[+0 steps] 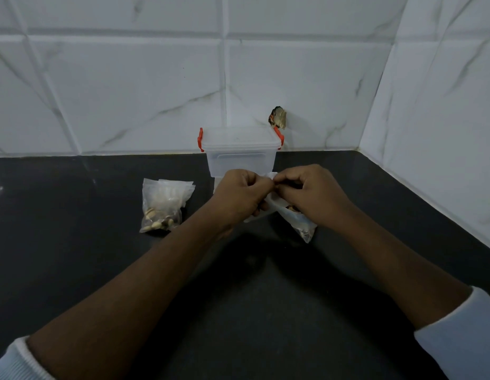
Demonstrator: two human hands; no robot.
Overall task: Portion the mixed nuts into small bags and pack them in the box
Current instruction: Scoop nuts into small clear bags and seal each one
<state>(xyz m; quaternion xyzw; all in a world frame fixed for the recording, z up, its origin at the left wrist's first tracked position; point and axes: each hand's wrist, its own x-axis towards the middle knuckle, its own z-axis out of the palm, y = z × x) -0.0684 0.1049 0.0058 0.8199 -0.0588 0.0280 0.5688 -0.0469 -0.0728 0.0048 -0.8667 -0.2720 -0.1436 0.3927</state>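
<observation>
My left hand point(242, 194) and my right hand point(311, 193) meet over the dark counter, both pinching the top edge of a small clear plastic bag point(302, 224). A few nuts show in the bag's lower part, which hangs down to the right under my right hand. Behind my hands stands a clear plastic box point(239, 150) with a lid on and red clips at both ends. To the left lies a filled bag of mixed nuts point(162, 205) on top of a few empty clear bags.
The black counter point(73, 242) runs into a corner of white marble-look tiled walls at the back and right. A dark hole in the wall point(278, 117) sits just above the box's right end.
</observation>
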